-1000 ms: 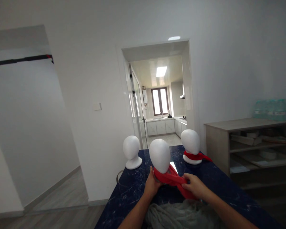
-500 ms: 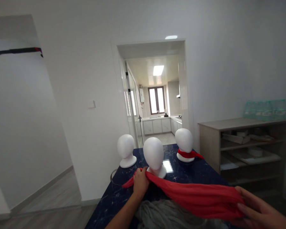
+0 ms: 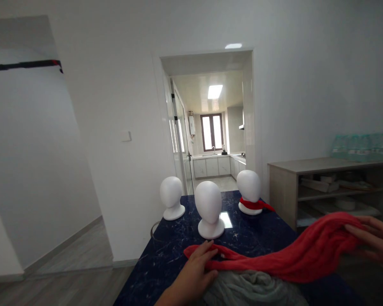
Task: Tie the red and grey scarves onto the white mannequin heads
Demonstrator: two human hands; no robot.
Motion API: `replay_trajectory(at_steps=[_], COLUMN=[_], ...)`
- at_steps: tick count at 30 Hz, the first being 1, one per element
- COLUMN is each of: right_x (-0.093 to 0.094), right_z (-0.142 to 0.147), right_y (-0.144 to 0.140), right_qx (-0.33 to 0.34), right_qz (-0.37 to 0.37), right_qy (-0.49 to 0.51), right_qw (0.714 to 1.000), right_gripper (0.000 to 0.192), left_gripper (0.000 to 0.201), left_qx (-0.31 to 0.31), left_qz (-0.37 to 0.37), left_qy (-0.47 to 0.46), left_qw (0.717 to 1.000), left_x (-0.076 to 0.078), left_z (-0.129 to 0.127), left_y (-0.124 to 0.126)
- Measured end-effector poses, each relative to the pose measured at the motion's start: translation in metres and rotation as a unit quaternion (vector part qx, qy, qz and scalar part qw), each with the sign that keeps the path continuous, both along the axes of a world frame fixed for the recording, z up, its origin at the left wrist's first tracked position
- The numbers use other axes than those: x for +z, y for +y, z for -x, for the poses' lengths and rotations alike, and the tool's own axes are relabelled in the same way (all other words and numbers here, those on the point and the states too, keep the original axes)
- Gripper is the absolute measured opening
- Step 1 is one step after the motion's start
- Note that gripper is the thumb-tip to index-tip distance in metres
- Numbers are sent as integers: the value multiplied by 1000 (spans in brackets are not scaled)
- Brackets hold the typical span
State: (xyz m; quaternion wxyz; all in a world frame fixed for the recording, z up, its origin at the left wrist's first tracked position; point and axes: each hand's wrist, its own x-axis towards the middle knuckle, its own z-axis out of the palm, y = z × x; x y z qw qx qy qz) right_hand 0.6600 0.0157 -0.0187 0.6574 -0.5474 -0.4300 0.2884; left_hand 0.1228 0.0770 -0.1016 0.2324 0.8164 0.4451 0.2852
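Observation:
A red scarf (image 3: 274, 263) stretches between my two hands over the table. My left hand (image 3: 196, 267) has its fingers over the scarf's left end and the thumb below, so the cloth lies loosely between them. My right hand (image 3: 375, 240) grips the other end, raised at the right with fingers and thumb closed on the cloth. Beyond my left hand stands a bare white mannequin head (image 3: 208, 204), apart from the scarf. Under the scarf lies a heap of grey cloth (image 3: 255, 287).
Another bare mannequin head (image 3: 171, 193) stands back left. A third head (image 3: 249, 185), back right, has a red band of cloth (image 3: 252, 204) round its neck. They stand on a dark blue table (image 3: 175, 242). A shelf unit (image 3: 284, 187) with bottles (image 3: 360, 146) stands right.
My left hand has drawn the scarf's end back from the middle head's base toward me and loosened its fingers. My right hand has moved up and right with the other end.

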Motion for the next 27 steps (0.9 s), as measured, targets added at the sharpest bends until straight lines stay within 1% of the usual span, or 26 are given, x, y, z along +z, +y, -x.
replay_trajectory(at_steps=[2,3,5,6,8,10,12,13,14,15,17,18,19,20,21,22,23,24,26,27], right_x=[14,20,28,30,25,10,-15,-30,-46,-61,-85,-92,-94,-92,-86,-76,-65,-54,-39,-37], right_z=[38,62,117,146,205,258,301,318,332,343,355,357,356,352,346,336,323,307,266,243], right_y=[10,15,23,27,32,36,40,41,41,41,38,36,35,34,36,40,46,56,80,93], right_qx=[-5,0,24,29,42,89,145,169,191,213,263,291,319,344,360,365,356,333,249,185], right_qz=[31,32,22,6,-26,-41,-42,-34,-23,-10,26,41,49,47,34,15,-4,-19,-24,-25], right_qy=[-49,-83,-167,-211,-268,-298,-319,-329,-338,-346,-372,-387,-397,-397,-386,-362,-331,-298,-246,-226], right_qw=[998,996,985,977,962,950,936,928,921,914,890,874,860,850,849,858,874,895,936,956], right_gripper=[46,49,47,44,35,25,20,21,26,32,46,52,53,50,44,37,29,25,32,36], left_gripper=[73,79,85,82,66,51,44,42,40,39,44,52,62,73,83,92,98,101,99,96], left_qx=[-36,-50,-64,-69,-79,-103,-114,-94,-52,3,116,158,184,200,212,218,219,215,201,197], left_qz=[3,0,-1,0,8,50,121,146,156,149,111,96,86,81,75,69,62,54,34,22], left_qy=[1,8,28,38,37,9,-33,-57,-83,-106,-139,-146,-148,-149,-152,-157,-165,-174,-198,-210], left_qw=[999,999,998,997,996,993,986,983,983,983,977,972,968,965,963,961,960,960,959,957], left_x=[-1,-1,0,1,1,-1,-5,-7,-10,-12,-17,-19,-20,-20,-21,-21,-20,-20,-18,-18], left_z=[-4,-7,-16,-22,-30,-32,-26,-19,-11,-2,15,21,26,27,26,22,15,6,-14,-24], left_y=[12,19,31,34,38,41,47,52,59,68,86,95,104,112,119,126,133,139,149,154])
